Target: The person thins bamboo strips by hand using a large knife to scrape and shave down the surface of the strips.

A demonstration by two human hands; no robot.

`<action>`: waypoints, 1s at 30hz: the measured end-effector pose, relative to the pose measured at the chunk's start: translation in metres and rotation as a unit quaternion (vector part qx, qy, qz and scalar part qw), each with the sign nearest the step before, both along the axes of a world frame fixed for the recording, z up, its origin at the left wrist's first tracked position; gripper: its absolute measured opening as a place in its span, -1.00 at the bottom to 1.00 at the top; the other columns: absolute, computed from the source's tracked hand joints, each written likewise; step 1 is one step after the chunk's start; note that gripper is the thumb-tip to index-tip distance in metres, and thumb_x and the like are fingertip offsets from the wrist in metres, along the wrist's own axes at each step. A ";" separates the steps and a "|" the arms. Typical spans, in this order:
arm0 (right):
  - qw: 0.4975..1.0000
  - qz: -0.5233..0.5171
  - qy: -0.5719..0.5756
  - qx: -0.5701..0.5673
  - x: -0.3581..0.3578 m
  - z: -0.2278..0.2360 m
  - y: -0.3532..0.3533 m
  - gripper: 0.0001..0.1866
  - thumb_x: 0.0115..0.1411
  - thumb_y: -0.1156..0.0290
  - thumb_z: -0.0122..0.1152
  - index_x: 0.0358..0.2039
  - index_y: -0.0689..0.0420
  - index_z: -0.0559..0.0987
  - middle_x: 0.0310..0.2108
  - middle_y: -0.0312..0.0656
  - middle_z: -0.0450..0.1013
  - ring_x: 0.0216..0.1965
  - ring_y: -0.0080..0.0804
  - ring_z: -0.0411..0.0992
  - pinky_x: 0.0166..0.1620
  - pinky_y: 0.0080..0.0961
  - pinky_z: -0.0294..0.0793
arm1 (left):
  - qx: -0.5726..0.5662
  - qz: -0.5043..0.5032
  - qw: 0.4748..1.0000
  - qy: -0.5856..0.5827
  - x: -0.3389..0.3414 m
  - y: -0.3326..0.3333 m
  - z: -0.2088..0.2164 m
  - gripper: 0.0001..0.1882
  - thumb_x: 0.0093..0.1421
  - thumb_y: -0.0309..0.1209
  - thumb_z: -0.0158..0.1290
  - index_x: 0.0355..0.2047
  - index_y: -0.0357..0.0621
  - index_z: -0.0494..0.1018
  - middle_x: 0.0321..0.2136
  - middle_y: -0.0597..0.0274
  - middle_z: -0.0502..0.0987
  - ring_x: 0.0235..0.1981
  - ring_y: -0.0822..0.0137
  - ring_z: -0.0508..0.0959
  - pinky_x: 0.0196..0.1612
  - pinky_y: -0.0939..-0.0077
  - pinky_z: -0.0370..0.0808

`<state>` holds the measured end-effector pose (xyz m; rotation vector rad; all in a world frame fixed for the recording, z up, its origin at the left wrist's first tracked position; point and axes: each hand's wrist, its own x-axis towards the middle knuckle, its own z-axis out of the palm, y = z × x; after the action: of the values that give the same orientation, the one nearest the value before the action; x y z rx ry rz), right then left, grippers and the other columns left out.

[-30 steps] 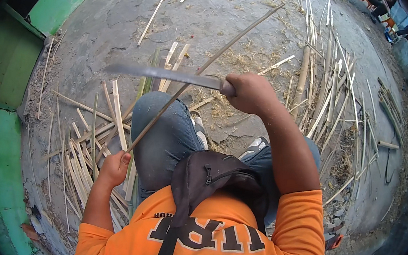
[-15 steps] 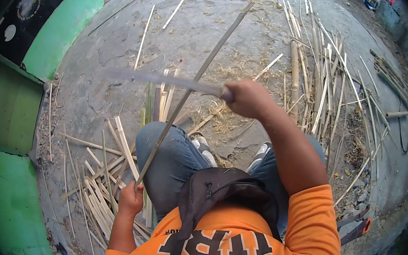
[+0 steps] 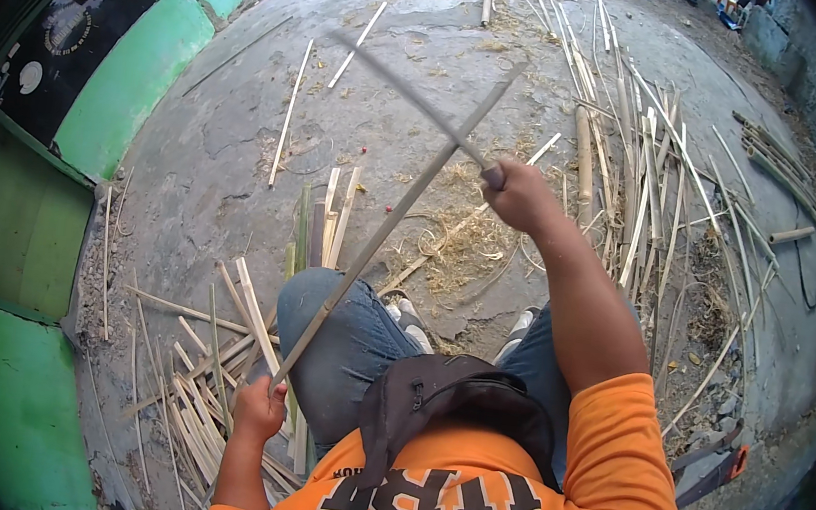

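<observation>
My left hand [image 3: 260, 409] is closed around the lower end of a long bamboo strip [image 3: 359, 262], which slants up and to the right past my left knee. In my right hand [image 3: 523, 198], out in front of me, is the handle of a machete [image 3: 401, 95]. Its long blade points up and to the left, blurred toward the tip. The blade crosses the upper part of the strip; whether the two touch I cannot tell. Pale shavings [image 3: 467, 223] lie on the ground beneath, beyond my shoes.
Beside my left leg is a heap of split bamboo pieces [image 3: 198, 422]. Long strips and poles [image 3: 639, 171] lie to the right. A saw with an orange handle [image 3: 713, 473] rests at the lower right. A green wall [image 3: 5, 390] stands on the left.
The machete's blade has swung from nearly level to pointing up and left, and my right hand has moved slightly right. The bamboo strip's far end has tipped slightly right and lower.
</observation>
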<state>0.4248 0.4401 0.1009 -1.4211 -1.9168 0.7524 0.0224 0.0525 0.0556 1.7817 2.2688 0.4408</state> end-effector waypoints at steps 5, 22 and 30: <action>0.919 0.237 -0.263 0.172 -0.031 0.011 -0.025 -0.95 0.17 0.29 0.28 -0.38 -0.07 0.62 -0.47 -0.22 0.58 -0.38 -0.13 0.60 -0.24 -0.17 0.60 | -0.004 -0.007 1.000 -0.024 -0.004 0.000 -0.007 -0.32 0.46 0.19 -0.21 -0.39 -0.24 0.44 -0.52 -0.26 0.52 -0.39 -0.44 0.51 -0.37 -0.20 0.40; 0.939 0.216 -0.176 0.202 -0.013 0.022 -0.024 -0.94 0.08 0.33 0.26 -0.40 -0.04 0.61 -0.50 -0.20 0.58 -0.37 -0.02 0.61 -0.27 -0.11 0.57 | -0.002 -0.027 0.997 -0.072 -0.002 -0.003 0.003 -0.22 0.44 0.30 -0.27 -0.41 -0.27 0.46 -0.62 -0.18 0.46 -0.47 -0.36 0.52 -0.41 -0.07 0.39; 0.982 0.030 -0.089 0.164 0.048 0.014 0.020 -0.82 0.29 0.21 0.22 -0.33 0.03 0.63 -0.45 -0.04 0.59 -0.37 0.08 0.57 -0.25 -0.05 0.56 | -0.021 -0.059 0.992 -0.106 -0.013 -0.003 0.011 -0.24 0.45 0.26 -0.22 -0.41 -0.29 0.43 -0.61 -0.19 0.44 -0.50 -0.35 0.50 -0.43 0.01 0.38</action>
<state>0.4724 0.4601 0.1151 -1.2635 -2.1112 0.3222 0.0090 0.0496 0.0662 1.7458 2.0028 0.5280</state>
